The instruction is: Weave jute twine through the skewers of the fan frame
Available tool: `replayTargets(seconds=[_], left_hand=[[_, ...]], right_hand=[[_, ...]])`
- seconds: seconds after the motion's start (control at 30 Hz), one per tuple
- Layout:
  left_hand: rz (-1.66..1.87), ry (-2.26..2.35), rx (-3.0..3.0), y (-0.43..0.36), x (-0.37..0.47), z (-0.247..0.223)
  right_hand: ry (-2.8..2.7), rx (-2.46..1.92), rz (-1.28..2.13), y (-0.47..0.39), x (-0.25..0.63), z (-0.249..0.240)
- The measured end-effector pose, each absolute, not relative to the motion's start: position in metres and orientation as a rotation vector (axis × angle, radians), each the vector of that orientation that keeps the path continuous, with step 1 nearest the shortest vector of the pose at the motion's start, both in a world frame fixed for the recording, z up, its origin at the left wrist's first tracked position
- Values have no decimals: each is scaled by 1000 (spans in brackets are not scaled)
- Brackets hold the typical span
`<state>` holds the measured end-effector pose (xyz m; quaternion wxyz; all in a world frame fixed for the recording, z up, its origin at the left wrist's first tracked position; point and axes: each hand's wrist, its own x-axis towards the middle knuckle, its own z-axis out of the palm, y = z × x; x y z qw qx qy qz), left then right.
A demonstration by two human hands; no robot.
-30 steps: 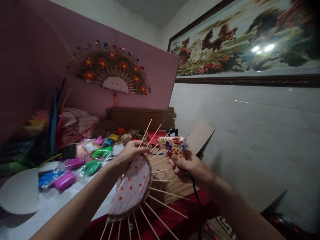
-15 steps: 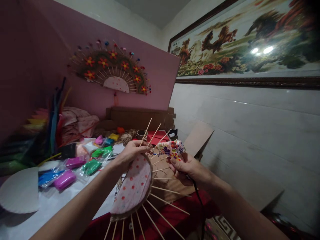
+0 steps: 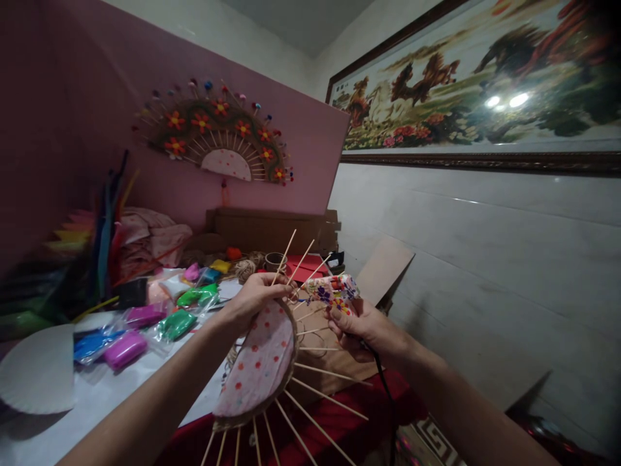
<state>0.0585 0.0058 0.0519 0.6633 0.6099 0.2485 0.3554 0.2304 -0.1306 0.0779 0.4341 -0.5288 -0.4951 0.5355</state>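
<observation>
My left hand [image 3: 262, 296] grips the upper end of a half-round fan base [image 3: 259, 362], covered in pale pink cloth with red dots. Thin wooden sticks [image 3: 330, 370] radiate from its curved edge, which has a twine-like trim. In my right hand [image 3: 363, 323] is a flower-patterned hot glue gun [image 3: 332, 289], its black cord [image 3: 387, 388] hanging down. The gun's nozzle points left, close to the sticks and the fingers of my left hand. Whether the tip touches the fan is too small to tell.
Bagged coloured clay [image 3: 125, 349] lies on the white-covered table at left, beside a white half-disc [image 3: 37, 369]. A finished fan [image 3: 226, 139] hangs on the pink board behind. Twine balls [image 3: 245, 268], red paper [image 3: 306, 265] and a cardboard sheet [image 3: 380, 268] are further back.
Almost nothing differs. The glue gun has shifted very slightly at the fan's edge; both hands keep their grips.
</observation>
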Motion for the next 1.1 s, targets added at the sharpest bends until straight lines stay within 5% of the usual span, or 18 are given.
replayTargets(seconds=[1.1], left_hand=[[793, 574, 1388, 1, 57, 54]], right_hand=[[-1197, -1281, 1385, -132, 231, 78]])
